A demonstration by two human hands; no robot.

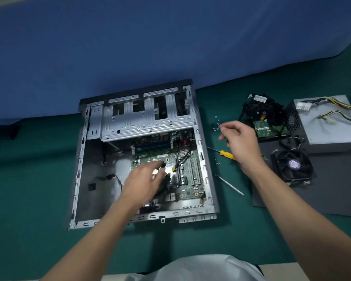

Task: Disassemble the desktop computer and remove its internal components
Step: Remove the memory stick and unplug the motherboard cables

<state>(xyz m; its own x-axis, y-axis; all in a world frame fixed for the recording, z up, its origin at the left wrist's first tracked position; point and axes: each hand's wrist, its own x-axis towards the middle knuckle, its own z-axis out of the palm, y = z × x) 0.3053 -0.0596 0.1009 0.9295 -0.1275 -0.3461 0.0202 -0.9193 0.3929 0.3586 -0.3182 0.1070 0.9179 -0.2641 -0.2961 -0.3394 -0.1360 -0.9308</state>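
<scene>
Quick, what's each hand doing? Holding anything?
Left hand: inside the computer case, fingers among cables; grip cannot be told.
Right hand: open, holding nothing, over the loose screws.

The light is dim, cool and diffuse, its source out of view; shadows on the green table (28, 179) are faint. A white glare burns out a patch of the motherboard (190, 177) beside the left hand (142, 183). Both this hand's fingers and those of the right hand (241, 142) are motion-blurred. Wide-angle distortion bows the table's far edge and the computer case (93, 159).

Opened computer case (142, 122), motherboard (187, 171) inside
</scene>
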